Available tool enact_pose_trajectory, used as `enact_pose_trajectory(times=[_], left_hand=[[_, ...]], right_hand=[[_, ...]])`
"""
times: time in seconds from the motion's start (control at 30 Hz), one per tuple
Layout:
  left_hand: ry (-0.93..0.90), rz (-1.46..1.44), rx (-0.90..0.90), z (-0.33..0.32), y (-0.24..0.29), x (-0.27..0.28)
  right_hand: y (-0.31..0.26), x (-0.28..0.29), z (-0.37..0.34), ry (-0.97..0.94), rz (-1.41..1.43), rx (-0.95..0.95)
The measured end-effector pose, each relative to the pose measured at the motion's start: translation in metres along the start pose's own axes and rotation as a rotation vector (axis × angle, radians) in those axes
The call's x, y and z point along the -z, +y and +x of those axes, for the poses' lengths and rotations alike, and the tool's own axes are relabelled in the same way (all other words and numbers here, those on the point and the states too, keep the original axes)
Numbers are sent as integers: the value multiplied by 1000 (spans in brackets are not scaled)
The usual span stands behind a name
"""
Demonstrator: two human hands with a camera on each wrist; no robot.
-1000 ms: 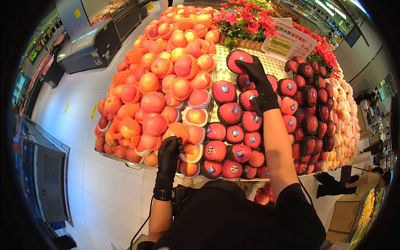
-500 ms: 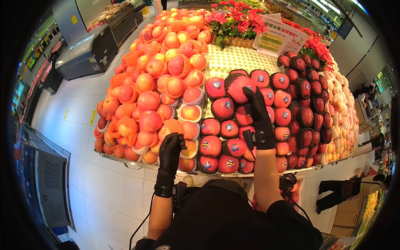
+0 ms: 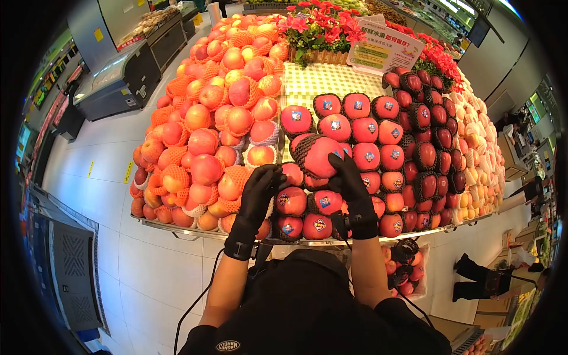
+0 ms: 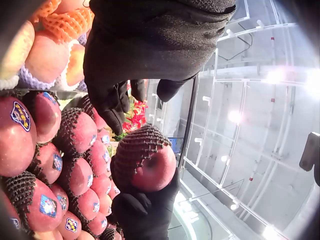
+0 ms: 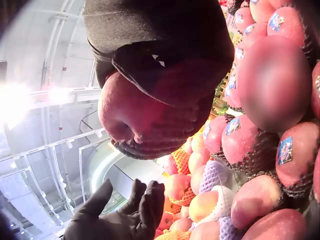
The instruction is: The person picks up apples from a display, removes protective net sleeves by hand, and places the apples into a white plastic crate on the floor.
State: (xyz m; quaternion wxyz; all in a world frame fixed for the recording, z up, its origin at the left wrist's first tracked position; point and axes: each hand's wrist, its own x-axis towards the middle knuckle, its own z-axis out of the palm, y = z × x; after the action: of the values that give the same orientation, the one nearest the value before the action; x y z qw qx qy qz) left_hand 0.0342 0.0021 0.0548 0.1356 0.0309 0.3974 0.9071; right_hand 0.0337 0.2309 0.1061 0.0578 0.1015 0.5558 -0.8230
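Note:
A large red apple (image 3: 319,158), partly wrapped in a black foam net (image 4: 137,150), is held up over the rows of stickered apples (image 3: 365,130). My right hand (image 3: 351,188), in a black glove, grips it from the right, thumb and fingers round its side. The bare, dimpled end of the apple (image 5: 120,112) shows in the right wrist view. To its left, my gloved left hand (image 3: 258,192) is raised with fingers loosely bent and nothing in it. A gap separates those fingers from the apple in the left wrist view.
Apples in orange nets (image 3: 204,142) pile up on the left of the stand. Darker red apples (image 3: 425,152) and pale netted fruit (image 3: 476,160) lie to the right. Behind are a checkered cloth (image 3: 319,80), red flowers (image 3: 322,29) and a sign (image 3: 384,50). A bag of apples (image 3: 405,269) hangs below the front edge.
My right hand has brought the apple from the back of the display toward me and left. My left hand has moved up and right, closer to it.

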Motion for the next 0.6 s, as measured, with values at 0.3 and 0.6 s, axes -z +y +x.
enact_pose_trajectory(times=[0.3, 0.6], left_hand=[[-126, 302, 24, 6, -8, -27], [-27, 188, 113, 6, -15, -24]], right_hand=[[-8, -10, -20, -76, -306, 21], [1, -9, -21, -189, -352, 156]])
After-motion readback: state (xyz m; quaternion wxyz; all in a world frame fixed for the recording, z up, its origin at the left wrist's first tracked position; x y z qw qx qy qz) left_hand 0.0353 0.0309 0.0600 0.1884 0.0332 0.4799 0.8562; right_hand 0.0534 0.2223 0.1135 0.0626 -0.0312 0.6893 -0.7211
